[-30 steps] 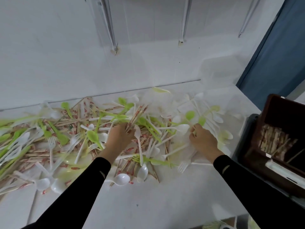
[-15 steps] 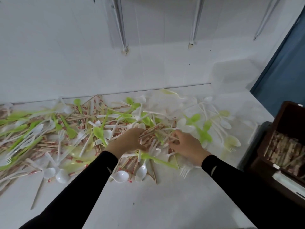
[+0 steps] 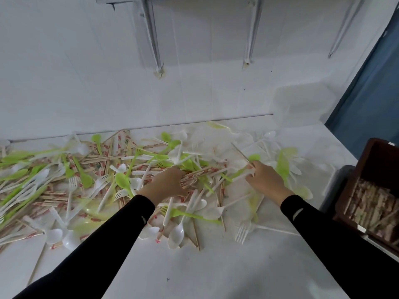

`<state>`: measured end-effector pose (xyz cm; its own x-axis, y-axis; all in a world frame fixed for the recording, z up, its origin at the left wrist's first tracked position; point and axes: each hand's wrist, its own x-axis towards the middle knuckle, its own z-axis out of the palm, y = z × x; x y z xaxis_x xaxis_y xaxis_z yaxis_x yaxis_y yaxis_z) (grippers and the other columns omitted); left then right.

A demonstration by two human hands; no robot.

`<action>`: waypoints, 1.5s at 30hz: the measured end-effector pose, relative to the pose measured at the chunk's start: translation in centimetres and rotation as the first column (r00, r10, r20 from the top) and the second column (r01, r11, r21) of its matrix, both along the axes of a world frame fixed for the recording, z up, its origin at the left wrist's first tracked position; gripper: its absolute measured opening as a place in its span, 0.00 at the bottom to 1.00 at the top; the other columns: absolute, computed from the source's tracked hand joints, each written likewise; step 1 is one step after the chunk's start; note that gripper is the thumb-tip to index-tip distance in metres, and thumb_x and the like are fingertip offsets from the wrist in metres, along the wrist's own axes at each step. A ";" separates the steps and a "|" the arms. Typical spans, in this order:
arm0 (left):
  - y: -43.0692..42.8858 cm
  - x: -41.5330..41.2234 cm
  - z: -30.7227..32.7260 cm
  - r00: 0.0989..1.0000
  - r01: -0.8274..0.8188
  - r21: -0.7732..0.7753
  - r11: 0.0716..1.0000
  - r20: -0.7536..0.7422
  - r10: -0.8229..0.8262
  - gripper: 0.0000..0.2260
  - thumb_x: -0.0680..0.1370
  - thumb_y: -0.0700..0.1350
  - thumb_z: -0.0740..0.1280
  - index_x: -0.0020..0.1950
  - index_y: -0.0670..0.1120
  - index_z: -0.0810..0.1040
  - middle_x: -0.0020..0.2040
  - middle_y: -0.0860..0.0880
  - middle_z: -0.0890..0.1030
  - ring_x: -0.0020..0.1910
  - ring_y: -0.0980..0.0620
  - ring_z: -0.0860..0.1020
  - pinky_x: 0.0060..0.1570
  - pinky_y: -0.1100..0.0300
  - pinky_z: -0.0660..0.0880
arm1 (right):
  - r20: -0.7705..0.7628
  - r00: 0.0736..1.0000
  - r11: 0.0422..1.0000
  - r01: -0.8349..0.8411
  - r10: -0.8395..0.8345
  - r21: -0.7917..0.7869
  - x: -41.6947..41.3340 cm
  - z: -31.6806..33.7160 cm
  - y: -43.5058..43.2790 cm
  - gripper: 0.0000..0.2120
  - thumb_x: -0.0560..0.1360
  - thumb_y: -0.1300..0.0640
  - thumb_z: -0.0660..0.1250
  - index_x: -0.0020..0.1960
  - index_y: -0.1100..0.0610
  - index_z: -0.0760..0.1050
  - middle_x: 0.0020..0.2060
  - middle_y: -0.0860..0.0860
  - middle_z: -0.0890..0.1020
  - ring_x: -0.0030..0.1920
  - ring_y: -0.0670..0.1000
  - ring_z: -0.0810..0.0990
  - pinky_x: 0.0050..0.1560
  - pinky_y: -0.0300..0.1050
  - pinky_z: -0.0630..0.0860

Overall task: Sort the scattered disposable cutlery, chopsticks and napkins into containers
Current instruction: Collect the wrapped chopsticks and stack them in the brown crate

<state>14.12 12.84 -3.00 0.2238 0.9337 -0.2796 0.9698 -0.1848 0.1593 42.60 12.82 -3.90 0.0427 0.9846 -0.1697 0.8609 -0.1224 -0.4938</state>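
Note:
A wide heap of white and green plastic spoons and forks, mixed with paper-wrapped chopsticks, covers the white table (image 3: 216, 266). My left hand (image 3: 166, 183) lies on the middle of the heap and grips a bundle of wrapped chopsticks (image 3: 203, 172) that sticks out to the right. My right hand (image 3: 264, 180) is further right and pinches a thin bare chopstick (image 3: 240, 153) that slants up and to the left. A white spoon (image 3: 176, 235) and a white fork (image 3: 243, 231) lie at the near edge of the heap.
A dark brown container (image 3: 367, 169) at the right edge holds wrapped chopsticks. A clear plastic tub (image 3: 302, 106) stands at the back right by the wall. The white wall with shelf brackets runs behind the table.
My right hand has moved to the right, away from my left hand, and now lifts a single chopstick. My left hand stays on the heap with its bundle.

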 end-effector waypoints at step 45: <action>1.0 0.2 6.0 0.305 -0.567 0.140 0.812 0.951 0.048 0.06 0.77 0.46 0.71 0.45 0.44 0.81 0.35 0.45 0.78 0.33 0.52 0.73 0.33 0.63 0.69 | 0.294 0.947 0.992 -0.118 0.127 -0.048 -8.3 -0.2 -1.0 0.16 0.77 0.47 0.62 0.57 0.58 0.74 0.54 0.53 0.80 0.56 0.56 0.80 0.51 0.45 0.71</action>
